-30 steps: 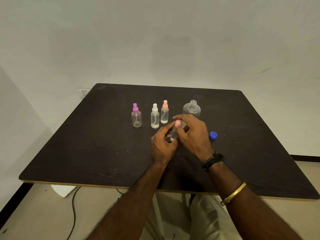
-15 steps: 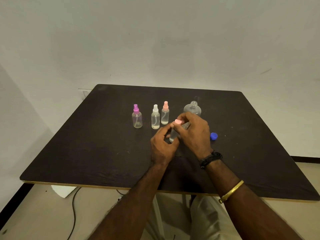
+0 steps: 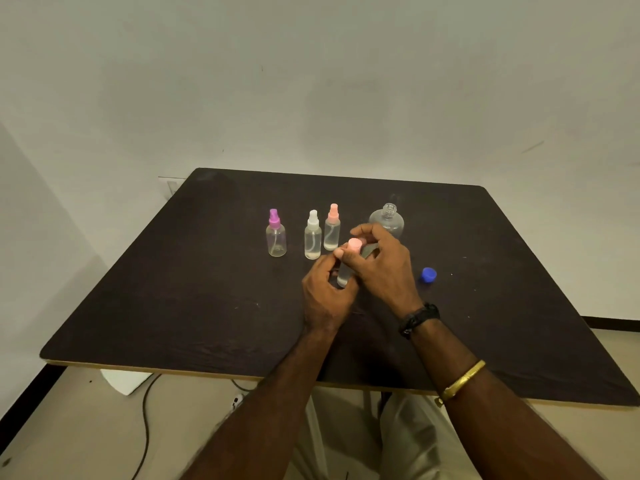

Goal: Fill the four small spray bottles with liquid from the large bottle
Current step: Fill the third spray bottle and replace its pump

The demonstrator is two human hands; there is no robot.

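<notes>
Three small clear spray bottles stand in a row on the dark table (image 3: 173,289): one with a purple top (image 3: 276,233), one with a white top (image 3: 312,235), one with a pink top (image 3: 332,227). A fourth small bottle (image 3: 343,277) with a pink cap (image 3: 354,244) is upright between my hands. My left hand (image 3: 327,292) grips its body and my right hand (image 3: 382,266) pinches the cap. The large clear bottle (image 3: 388,220) stands uncapped behind my right hand, partly hidden by it.
A blue cap (image 3: 428,274) lies on the table to the right of my right hand. A cable (image 3: 145,420) and a white object (image 3: 124,381) are on the floor under the table's front left edge. Walls stand close behind and left.
My hands stay on the fourth bottle; my right-hand fingers have shifted around the pink cap. The view moved slightly. The other bottles have not moved.
</notes>
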